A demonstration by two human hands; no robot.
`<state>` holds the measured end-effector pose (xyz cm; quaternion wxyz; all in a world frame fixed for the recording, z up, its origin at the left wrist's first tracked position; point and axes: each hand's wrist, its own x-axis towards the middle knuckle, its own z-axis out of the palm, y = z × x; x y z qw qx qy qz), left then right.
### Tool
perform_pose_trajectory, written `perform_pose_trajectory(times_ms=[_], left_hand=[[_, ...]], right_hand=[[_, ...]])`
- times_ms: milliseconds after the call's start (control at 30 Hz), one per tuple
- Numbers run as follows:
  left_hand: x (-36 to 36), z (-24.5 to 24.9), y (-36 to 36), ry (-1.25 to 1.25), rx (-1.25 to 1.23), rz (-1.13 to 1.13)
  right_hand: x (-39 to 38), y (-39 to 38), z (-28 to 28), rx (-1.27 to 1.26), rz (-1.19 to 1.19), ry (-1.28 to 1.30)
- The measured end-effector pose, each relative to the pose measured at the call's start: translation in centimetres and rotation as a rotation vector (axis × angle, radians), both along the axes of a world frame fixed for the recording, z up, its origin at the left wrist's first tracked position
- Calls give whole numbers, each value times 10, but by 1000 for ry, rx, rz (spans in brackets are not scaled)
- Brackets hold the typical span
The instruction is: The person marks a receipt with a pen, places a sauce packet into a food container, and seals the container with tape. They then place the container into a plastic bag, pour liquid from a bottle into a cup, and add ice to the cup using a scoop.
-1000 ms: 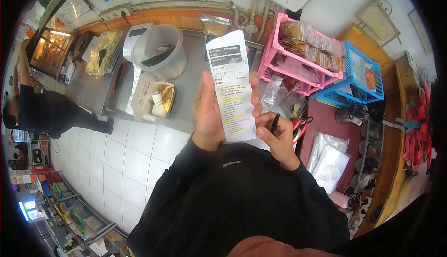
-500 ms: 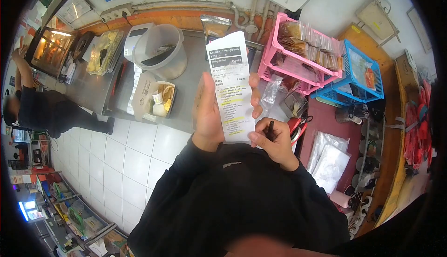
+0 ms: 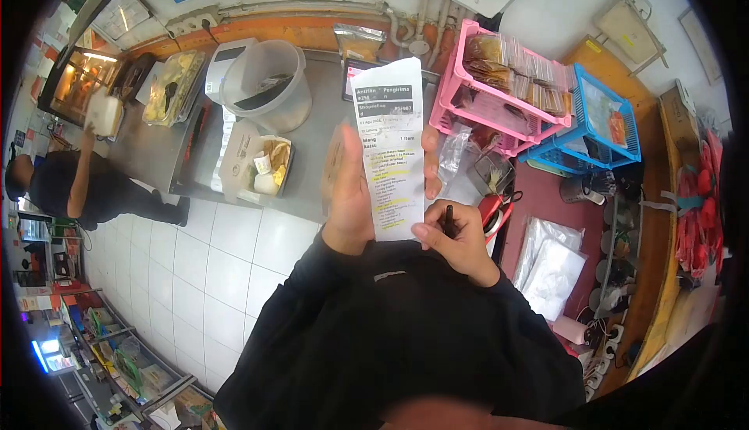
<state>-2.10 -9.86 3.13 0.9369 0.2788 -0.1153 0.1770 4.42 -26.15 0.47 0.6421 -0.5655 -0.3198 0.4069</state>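
Note:
A long printed receipt (image 3: 388, 169) with yellow-highlighted lines is held up in front of my chest. My left hand (image 3: 349, 208) wraps it from behind, thumb along the left edge and fingertips showing past the right edge. My right hand (image 3: 462, 241) is closed around a dark pen (image 3: 449, 216), its thumb at the receipt's lower right corner. On the counter beyond my left hand is an open cardboard food box (image 3: 243, 163) with food and a small white cup in it.
A clear plastic tub (image 3: 290, 110) stands on the metal counter (image 3: 204, 161). Pink baskets (image 3: 456, 71) of sachets and blue baskets (image 3: 581, 95) are at the right, with red-handled scissors (image 3: 499, 210) and plastic bags (image 3: 550, 274) nearer. A co-worker (image 3: 101, 188) stands at the far left.
The receipt has dropped slightly and shifted a little right; my grip on it and the pen is unchanged. At the far left, the co-worker has turned and now holds a white box by the counter.

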Motion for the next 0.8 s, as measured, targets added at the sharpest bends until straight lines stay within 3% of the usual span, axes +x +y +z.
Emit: perform_pose_trajectory(times_ms=[367,567,667,767,800], left_hand=[[-1,0,-1,-54,12,-23],[-6,-8,14,-91,100,-6],[-21,-7,27,-16,89,153],[-39,-8,47,7,20,301],[-45,-8,53,-37,27,294]], right_hand=[[-1,-2,-13,31,-12,-52],[-5,9,-11,182,-56,95],[11,11,-10,126,-114,-69],[29,11,-7,34,-218,39],[35,13,-17,60,-252,-41]])
